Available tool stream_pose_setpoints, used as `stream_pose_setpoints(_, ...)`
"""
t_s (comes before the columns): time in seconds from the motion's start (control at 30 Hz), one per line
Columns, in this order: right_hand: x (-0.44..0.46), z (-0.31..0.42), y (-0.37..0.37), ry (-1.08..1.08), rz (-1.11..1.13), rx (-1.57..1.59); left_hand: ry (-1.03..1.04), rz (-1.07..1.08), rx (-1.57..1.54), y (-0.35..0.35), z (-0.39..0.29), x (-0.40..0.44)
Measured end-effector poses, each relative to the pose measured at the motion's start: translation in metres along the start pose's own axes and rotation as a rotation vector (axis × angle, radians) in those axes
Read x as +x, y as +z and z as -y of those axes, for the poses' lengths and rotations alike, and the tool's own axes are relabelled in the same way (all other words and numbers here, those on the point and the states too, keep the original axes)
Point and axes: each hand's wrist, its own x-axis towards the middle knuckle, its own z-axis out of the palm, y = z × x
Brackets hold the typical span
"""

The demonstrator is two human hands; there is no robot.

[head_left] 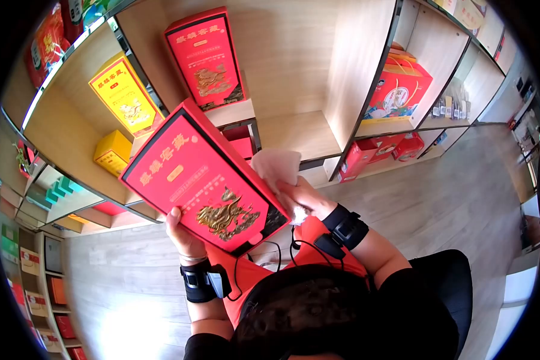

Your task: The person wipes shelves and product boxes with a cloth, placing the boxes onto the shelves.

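Observation:
A large red gift box (180,165) with gold lettering and a raised gold dragon-like emblem is tilted in front of me. My left hand (185,237) grips its lower left edge, thumb on the front face and the other fingers hidden behind. At the box's right side, my right hand (306,197) is closed on a crumpled white tissue (276,165), which lies against the box's side edge. A similar red box (204,57) stands upright on the shelf beyond.
Wooden shelving (300,66) curves around ahead. On it are a yellow box (126,93), a smaller yellow box (113,153), a red gift bag (397,90) and red packages (375,150) low down. A black chair (450,288) is at my right, on grey flooring (396,192).

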Motion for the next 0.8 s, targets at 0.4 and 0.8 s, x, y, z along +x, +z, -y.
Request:
stream_pose_setpoints(0.4,0.043,-0.033,-0.051,-0.111,-0.071,-0.068,0.169,0.182,0.903,-0.009,-0.022,-0.011)
stream_pose_setpoints(0.8,0.185,-0.191,-0.259,-0.192,-0.811,-1.470,-0.052,-0.116,0.750,-0.037,-0.017,-0.007)
